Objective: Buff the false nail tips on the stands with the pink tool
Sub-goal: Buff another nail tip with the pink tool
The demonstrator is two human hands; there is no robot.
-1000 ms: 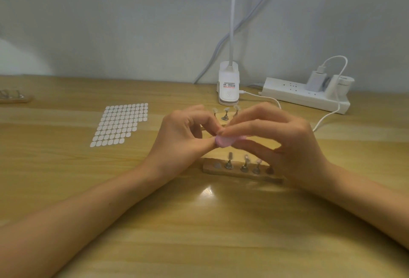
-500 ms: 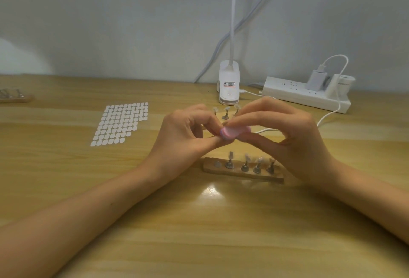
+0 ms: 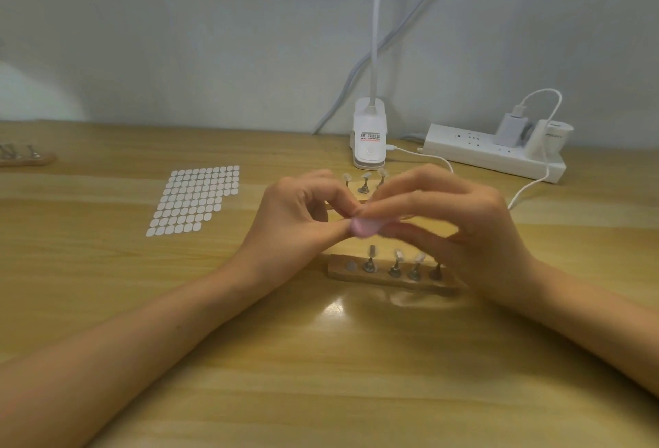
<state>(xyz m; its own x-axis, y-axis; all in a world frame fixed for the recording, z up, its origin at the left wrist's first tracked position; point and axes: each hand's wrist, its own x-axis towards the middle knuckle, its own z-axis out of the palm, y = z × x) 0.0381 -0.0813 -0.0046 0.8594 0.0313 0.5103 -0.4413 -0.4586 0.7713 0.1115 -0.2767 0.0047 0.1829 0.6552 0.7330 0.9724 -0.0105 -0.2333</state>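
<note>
My right hand [image 3: 460,219] pinches the small pink buffing tool [image 3: 365,227] between thumb and fingers, above the table. My left hand [image 3: 299,219] meets it from the left, thumb and forefinger pinched on something small that the fingers hide. Below them a near wooden stand [image 3: 392,278] carries several metal pegs, some with pale nail tips [image 3: 398,256]. A far wooden stand [image 3: 356,188] behind the hands shows three tips [image 3: 365,176] on pegs; the rest of it is hidden.
A sheet of white adhesive dots [image 3: 194,200] lies to the left. A white clip lamp base [image 3: 369,135] and a power strip [image 3: 494,155] with chargers and cables sit at the back. Another wooden stand [image 3: 25,157] is at the far left edge.
The pink tool and my right hand have shifted back and forth over the left fingertips, and both hands sit slightly lower than half a second ago. The stands have not moved.
</note>
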